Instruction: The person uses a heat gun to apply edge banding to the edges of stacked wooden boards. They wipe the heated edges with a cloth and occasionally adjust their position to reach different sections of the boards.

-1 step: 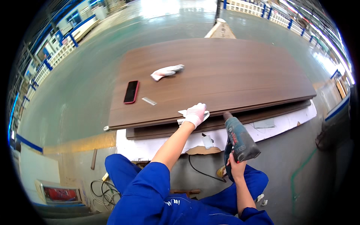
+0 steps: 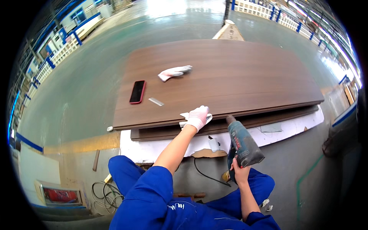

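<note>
My left hand point(image 2: 197, 118), in a white glove, is closed on a white cloth point(image 2: 185, 124) at the near edge of a brown wood-grain panel point(image 2: 226, 76). Bare, my right hand point(image 2: 240, 172) grips the handle of a blue-green heat gun point(image 2: 245, 143). The gun's nozzle points at the panel's near edge, a little to the right of my gloved hand. Whether the nozzle touches the edge I cannot tell. On top of the panel lie a loose white glove point(image 2: 174, 73), a phone point(image 2: 138, 92) with a red rim and a small flat pale strip point(image 2: 156, 101).
Another brown panel point(image 2: 161, 134) lies under the top one, above a white sheet point(image 2: 142, 151). A black cable point(image 2: 207, 176) runs below the heat gun. Coiled cable point(image 2: 105, 197) sits on the floor at the left. White fencing point(image 2: 253, 7) stands at the back.
The view has shifted slightly, so the panel and the things on it appear a little farther right. The heat gun sits slightly farther left. Both hands keep their grips.
</note>
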